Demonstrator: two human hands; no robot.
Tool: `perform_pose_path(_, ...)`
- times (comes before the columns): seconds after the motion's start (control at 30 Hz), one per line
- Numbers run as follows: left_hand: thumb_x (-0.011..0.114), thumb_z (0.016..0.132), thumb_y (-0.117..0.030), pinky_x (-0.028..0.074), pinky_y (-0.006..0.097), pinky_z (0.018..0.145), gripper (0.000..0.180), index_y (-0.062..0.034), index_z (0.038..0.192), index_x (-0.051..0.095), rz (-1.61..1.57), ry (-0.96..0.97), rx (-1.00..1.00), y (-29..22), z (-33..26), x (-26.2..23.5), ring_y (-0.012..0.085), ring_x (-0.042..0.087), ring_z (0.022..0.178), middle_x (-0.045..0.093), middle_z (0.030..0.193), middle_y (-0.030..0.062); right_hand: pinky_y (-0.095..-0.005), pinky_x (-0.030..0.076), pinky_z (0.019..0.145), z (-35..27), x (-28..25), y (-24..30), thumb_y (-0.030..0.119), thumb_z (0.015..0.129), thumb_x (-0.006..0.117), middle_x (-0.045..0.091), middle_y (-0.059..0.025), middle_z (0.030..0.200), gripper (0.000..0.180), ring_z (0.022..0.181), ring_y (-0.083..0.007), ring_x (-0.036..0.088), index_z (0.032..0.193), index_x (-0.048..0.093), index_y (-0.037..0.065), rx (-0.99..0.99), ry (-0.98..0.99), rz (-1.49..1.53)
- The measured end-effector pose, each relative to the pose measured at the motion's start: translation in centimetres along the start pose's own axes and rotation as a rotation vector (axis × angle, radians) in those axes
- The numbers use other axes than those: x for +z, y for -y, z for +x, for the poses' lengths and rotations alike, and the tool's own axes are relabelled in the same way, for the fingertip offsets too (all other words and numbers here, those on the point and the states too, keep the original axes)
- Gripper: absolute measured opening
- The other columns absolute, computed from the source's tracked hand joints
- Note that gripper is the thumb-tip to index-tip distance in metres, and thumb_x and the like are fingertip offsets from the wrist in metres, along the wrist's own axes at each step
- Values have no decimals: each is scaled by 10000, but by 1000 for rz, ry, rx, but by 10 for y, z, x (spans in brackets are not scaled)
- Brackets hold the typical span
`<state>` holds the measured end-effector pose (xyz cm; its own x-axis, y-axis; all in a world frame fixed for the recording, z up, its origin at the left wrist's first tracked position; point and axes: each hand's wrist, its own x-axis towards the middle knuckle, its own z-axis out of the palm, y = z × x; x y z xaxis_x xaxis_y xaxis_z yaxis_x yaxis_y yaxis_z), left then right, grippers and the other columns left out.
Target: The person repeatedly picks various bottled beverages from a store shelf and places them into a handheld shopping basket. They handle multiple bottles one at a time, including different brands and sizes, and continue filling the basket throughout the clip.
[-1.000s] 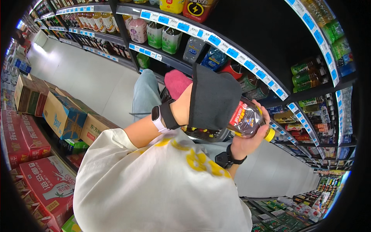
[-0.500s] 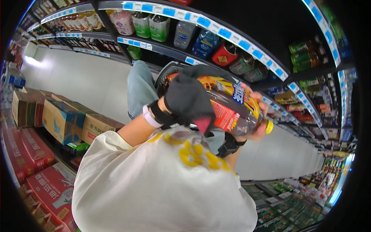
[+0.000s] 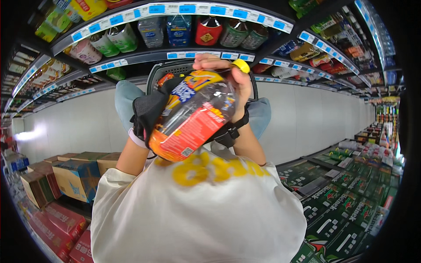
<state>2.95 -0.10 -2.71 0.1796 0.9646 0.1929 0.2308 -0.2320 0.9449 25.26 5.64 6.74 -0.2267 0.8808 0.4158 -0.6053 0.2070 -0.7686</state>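
Note:
A large plastic bottle of dark drink point(image 3: 199, 114) with a yellow cap point(image 3: 240, 66) and an orange-and-red label lies tilted before my chest, its cap end up and to the right. My right hand point(image 3: 240, 90) is closed around its neck end, fingers over the far side and thumb side by the cap. Dark grey cloth point(image 3: 151, 107) covers my left hand, which is against the bottle's left side; its fingers are hidden under cloth and bottle. Behind the bottle a dark basket point(image 3: 153, 81) stands between my knees, with an orange-red item point(image 3: 165, 79) inside.
Ahead, a shelf point(image 3: 171, 55) holds large bottles, among them a red-labelled bottle point(image 3: 208, 31) and a blue-labelled bottle point(image 3: 179, 30). Cardboard boxes point(image 3: 72, 179) and red cartons point(image 3: 57, 223) are stacked at left. Green cartons point(image 3: 337, 210) fill the right side. Pale floor point(image 3: 298, 118) runs along the shelves.
The view has swung right. The bottle has come in front of my chest and tipped cap-up, its base now toward me. Still gripping its neck end, my right hand came with it; the cloth shifted behind it.

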Motion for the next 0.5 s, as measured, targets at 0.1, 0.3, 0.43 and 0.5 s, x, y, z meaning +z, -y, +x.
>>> perform_pose_path(0.1, 536, 895, -341, 454, 432, 880, 483, -61, 1289, 535, -851, -11, -245, -4, -7, 4, 313, 569, 1024, 571, 1122, 141, -372, 442, 1016, -4, 1, 5, 263, 942, 366, 658, -221, 1174, 487, 1123, -272, 610, 1078, 655, -105, 243, -188, 165)
perform_pose_path(0.3, 406, 966, -589, 348, 523, 1116, 673, -105, 1432, 443, -1728, 207, -225, -14, 15, 8, 314, 454, 1333, 476, 1460, 137, -265, 529, 736, -4, 3, 20, 240, 954, 534, 708, -128, 968, 364, 822, -149, 673, 1030, 676, -86, 179, -553, 55)
perform_pose_path(0.43, 424, 947, -645, 383, 520, 1093, 732, -92, 1426, 445, -1783, 274, -199, -20, 27, 9, 323, 501, 1288, 518, 1421, 129, -230, 488, 676, -9, 3, 34, 190, 932, 609, 703, -98, 920, 259, 793, -111, 645, 1010, 706, -38, 213, -590, -362)
perform_pose_path(0.5, 418, 942, -664, 392, 524, 1085, 751, -88, 1422, 448, -1665, 182, -318, -21, 28, 7, 328, 521, 1267, 532, 1406, 135, -247, 483, 720, -10, 2, 42, 199, 922, 636, 704, -98, 919, 260, 836, -130, 645, 1017, 707, -33, 105, -469, -584)
